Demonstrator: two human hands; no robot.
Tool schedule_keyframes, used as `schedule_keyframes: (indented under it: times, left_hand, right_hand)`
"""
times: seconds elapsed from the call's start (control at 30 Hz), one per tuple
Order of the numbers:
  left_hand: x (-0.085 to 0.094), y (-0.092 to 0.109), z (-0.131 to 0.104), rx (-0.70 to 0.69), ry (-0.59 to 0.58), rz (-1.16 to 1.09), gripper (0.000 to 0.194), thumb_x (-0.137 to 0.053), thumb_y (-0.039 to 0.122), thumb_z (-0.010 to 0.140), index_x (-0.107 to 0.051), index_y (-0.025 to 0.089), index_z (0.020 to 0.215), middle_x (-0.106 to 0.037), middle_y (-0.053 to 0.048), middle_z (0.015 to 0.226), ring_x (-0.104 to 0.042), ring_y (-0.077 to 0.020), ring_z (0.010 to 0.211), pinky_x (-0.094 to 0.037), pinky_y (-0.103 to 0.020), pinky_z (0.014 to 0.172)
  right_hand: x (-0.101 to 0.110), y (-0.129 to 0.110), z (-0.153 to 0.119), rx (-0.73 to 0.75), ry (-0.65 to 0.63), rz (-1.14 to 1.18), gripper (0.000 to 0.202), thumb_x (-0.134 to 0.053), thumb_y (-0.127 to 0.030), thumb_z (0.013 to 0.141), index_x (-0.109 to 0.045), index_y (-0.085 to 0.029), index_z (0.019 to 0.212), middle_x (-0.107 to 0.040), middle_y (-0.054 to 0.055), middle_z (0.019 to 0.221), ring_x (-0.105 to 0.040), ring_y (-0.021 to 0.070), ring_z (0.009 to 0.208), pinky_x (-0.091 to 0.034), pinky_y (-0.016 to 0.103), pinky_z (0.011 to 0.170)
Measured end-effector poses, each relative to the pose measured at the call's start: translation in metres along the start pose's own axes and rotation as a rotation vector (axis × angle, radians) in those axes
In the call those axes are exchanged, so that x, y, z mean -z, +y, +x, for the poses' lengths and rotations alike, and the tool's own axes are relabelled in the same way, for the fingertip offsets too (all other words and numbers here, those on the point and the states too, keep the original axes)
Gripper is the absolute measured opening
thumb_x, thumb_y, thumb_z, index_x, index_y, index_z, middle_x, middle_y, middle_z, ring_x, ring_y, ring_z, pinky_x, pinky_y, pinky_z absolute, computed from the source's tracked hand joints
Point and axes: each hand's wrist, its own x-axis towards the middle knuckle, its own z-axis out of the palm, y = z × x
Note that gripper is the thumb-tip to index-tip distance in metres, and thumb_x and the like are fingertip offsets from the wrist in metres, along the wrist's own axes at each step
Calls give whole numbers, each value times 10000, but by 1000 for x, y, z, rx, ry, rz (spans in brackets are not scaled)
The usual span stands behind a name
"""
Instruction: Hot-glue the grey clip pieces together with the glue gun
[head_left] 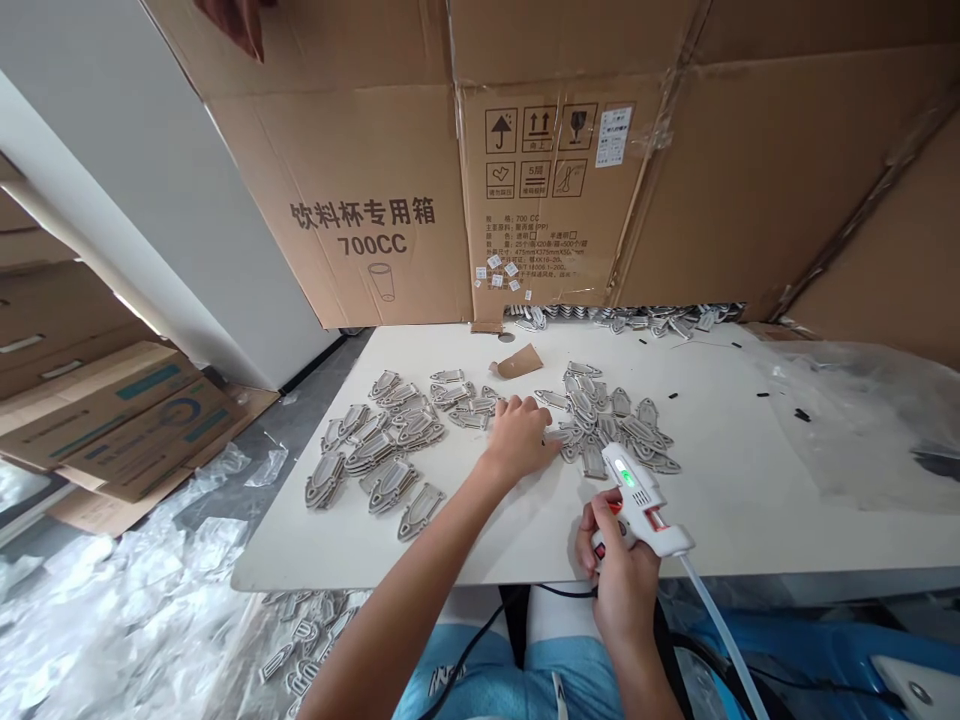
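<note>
My right hand [619, 560] is wrapped round the handle of a white hot glue gun [637, 495] with a lit green light. A long translucent glue stick [724, 630] trails from its back end, and the nozzle points up at a pile of flat grey boat-shaped pieces [592, 410]. My left hand [521, 440] lies low over the white table, fingers bent and thumb apart, by the left edge of that pile. Its fingertips are partly hidden, and I see nothing held in it. More grey pieces lie in small stacks [390, 480] to its left.
Tall cardboard boxes [375, 220] wall off the table's [720, 520] back edge, with more grey pieces along it. A torn cardboard scrap [517, 362] lies mid-table. Clear plastic film [862, 430] covers the right side. A black cable [480, 640] crosses my lap.
</note>
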Motion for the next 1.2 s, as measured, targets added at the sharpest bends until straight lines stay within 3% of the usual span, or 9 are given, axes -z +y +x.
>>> schedule_keyframes:
  times: [0.23, 0.43, 0.6, 0.7, 0.77, 0.9, 1.07, 1.13, 1.2]
  left_hand:
    - [-9, 4, 9, 7, 18, -59, 223, -797, 356, 877, -771, 185, 1017, -772, -118, 1127, -645, -358, 1191, -418, -524, 1103]
    - [-6, 8, 5, 2, 70, -247, 88, -761, 257, 890, -686, 215, 869, -758, -34, 892, -699, -277, 975, -445, -462, 1033]
    - [9, 12, -31, 141, 286, -635, 126, -718, 300, 933, -701, 229, 1035, -693, 14, 797, -645, -188, 741, -473, -326, 751]
    - [11, 11, -61, 200, 438, -791, 160, -724, 357, 935, -709, 220, 1017, -665, 11, 811, -584, -152, 672, -464, -302, 693]
    - [10, 9, -77, 238, 478, -901, 206, -737, 398, 933, -712, 213, 1019, -649, 5, 811, -577, -149, 681, -470, -287, 670]
    - [7, 5, -93, 300, 436, -1108, 323, -790, 479, 905, -714, 194, 1035, -681, -19, 851, -608, -149, 724, -506, -272, 684]
    - [9, 1, -94, 339, 363, -1276, 396, -839, 512, 860, -699, 181, 1027, -714, -33, 877, -590, -121, 657, -501, -246, 616]
    - [11, -1, -94, 348, 352, -1300, 402, -849, 506, 850, -698, 174, 1020, -712, -33, 875, -589, -112, 642, -503, -237, 603]
    - [11, -2, -95, 355, 344, -1312, 404, -854, 497, 843, -699, 167, 1017, -712, -37, 884, -595, -107, 637, -508, -233, 599]
  right_hand:
    - [1, 0, 0, 30, -37, -1, 408, -813, -539, 946, -539, -237, 950, -445, -113, 531, -350, 72, 380, -275, 178, 373]
    - [2, -1, -2, 37, -19, 23, 384, -809, -506, 958, -535, -238, 928, -490, -95, 586, -349, 62, 384, -269, 181, 369]
    - [6, 2, -1, 24, -38, 35, 383, -816, -517, 955, -556, -235, 949, -476, -98, 584, -327, 52, 387, -253, 169, 374]
    - [9, 3, 0, -8, -93, 12, 399, -831, -541, 935, -584, -231, 984, -572, -62, 692, -334, 37, 387, -251, 177, 373]
    - [11, 2, 0, -28, -150, -29, 407, -823, -565, 936, -602, -227, 980, -602, -42, 743, -334, 30, 391, -243, 184, 379]
    - [12, 1, -3, -44, -217, -122, 425, -806, -607, 939, -635, -219, 974, -608, -24, 756, -316, 36, 425, -226, 199, 406]
    - [11, 0, -3, -27, -241, -192, 439, -781, -630, 946, -657, -212, 1000, -651, 15, 811, -286, 41, 443, -192, 224, 417]
    - [11, -1, -4, -16, -264, -210, 425, -767, -622, 958, -658, -212, 977, -612, -6, 744, -279, 49, 450, -200, 228, 427]
    - [12, -2, -4, -17, -301, -231, 427, -751, -625, 969, -663, -208, 940, -484, -53, 608, -256, 65, 459, -206, 233, 440]
